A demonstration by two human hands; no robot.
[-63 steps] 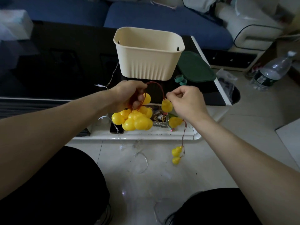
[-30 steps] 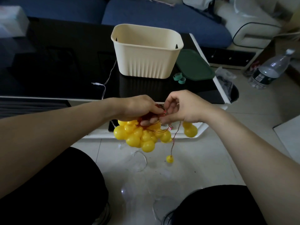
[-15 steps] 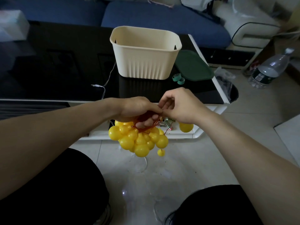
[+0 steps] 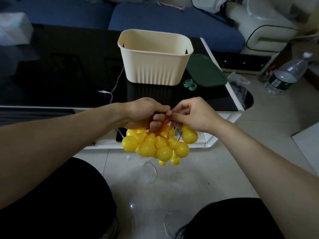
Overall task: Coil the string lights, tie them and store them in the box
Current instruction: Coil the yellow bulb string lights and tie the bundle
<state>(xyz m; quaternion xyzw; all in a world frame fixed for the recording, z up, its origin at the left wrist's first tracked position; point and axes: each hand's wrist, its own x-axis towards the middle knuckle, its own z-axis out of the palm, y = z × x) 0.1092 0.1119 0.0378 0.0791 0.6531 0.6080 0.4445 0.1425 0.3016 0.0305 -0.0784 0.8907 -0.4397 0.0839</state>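
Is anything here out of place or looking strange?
Yes: thin clear wire lies in loose loops on the floor tiles under the yellow string lights, and a plastic bottle lies tilted on the floor at right.

text: none legible | bottle (image 4: 284, 75) label: too blurred to read

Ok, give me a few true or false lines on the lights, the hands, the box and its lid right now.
1. Both hands hold the red wire above the yellow bulb cluster. True: left hand grips the loops, right hand pinches the wire.
2. The lights are already in the cream box. False: they hang in front of the table.
3. The green lid sits on the box. False: it lies on the table, to the box's right.
4. Two green bands lie beside the lid. True.
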